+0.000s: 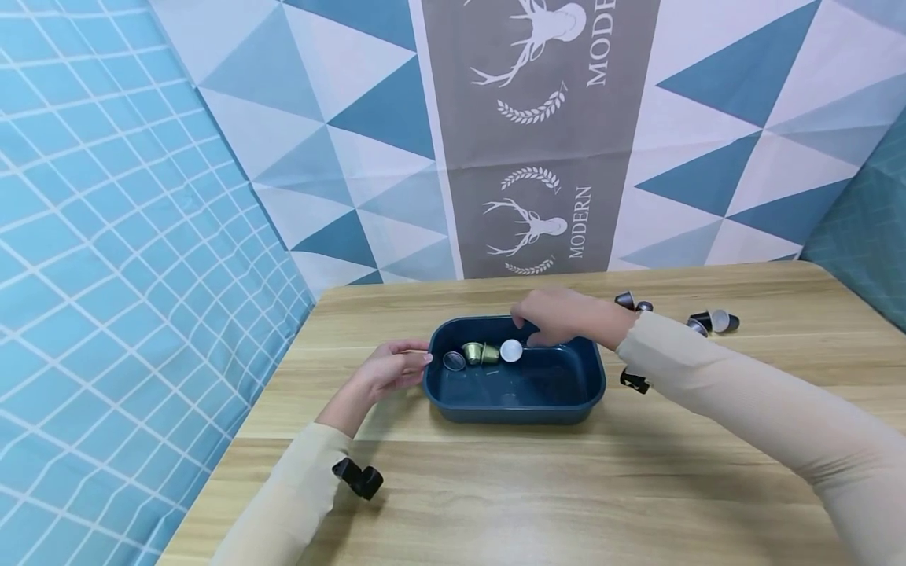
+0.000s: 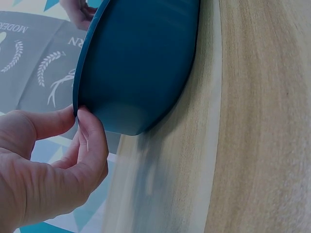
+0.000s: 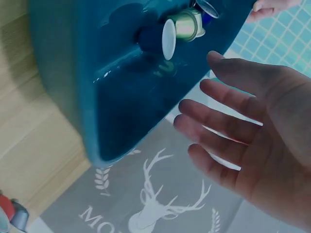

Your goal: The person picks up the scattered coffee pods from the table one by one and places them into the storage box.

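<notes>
A dark blue rectangular bin (image 1: 517,413) stands on the wooden table. My left hand (image 1: 389,368) pinches its left rim between thumb and fingers, as the left wrist view shows closely. Over the bin's far side hovers my right hand (image 1: 555,316), fingers spread and slightly bent, nothing in them in the right wrist view (image 3: 252,126). Inside the bin lie coffee capsules along the far left: a round-rimmed one (image 1: 454,361), two green-gold ones (image 1: 472,353) side by side, and a dark-bodied one with a white lid (image 1: 511,350) nearest my right hand.
More capsules lie on the table to the right of the bin: a dark pair (image 1: 625,299) behind my right wrist and a small cluster (image 1: 711,321) farther right. A patterned cloth (image 1: 531,157) hangs at the table's back edge, a blue checked one (image 1: 127,275) at the left.
</notes>
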Demonstrator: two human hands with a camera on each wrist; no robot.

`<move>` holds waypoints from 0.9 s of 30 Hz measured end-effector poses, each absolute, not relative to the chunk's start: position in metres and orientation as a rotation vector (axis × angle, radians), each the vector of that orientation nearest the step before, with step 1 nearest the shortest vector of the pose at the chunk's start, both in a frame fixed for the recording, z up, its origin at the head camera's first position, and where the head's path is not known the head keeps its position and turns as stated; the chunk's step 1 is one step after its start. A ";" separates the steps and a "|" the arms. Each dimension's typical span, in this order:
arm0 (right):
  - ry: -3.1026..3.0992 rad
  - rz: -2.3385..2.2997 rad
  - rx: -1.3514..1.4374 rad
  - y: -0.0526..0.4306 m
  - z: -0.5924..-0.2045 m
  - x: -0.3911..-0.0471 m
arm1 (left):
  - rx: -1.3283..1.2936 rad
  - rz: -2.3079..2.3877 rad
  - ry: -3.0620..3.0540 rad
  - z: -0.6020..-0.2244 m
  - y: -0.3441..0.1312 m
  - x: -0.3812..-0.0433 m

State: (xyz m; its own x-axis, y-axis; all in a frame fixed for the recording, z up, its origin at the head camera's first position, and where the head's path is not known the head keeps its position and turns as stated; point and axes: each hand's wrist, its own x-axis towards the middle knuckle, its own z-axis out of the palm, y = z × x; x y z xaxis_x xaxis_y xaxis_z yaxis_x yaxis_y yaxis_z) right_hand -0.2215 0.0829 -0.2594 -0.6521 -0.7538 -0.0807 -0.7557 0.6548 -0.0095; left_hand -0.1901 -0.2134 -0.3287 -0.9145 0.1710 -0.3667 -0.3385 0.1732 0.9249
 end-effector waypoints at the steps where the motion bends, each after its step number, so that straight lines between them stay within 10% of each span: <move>1: 2.795 0.019 -1.285 0.086 -0.260 -0.221 | -0.157 1.793 2.066 -0.329 -0.213 -0.190; 27: 2.992 -0.337 -1.286 0.147 -0.269 -0.209 | -0.143 1.808 2.063 -0.332 -0.215 -0.192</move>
State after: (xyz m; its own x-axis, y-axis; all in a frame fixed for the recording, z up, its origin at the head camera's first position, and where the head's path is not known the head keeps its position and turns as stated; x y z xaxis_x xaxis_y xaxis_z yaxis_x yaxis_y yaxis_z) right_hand -0.2085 0.1468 -0.2690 -0.6841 -0.7011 0.2013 -0.7283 0.6718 -0.1354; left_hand -0.1922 -0.2155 -0.3320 -0.9179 0.1782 -0.3545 -0.3282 0.1613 0.9307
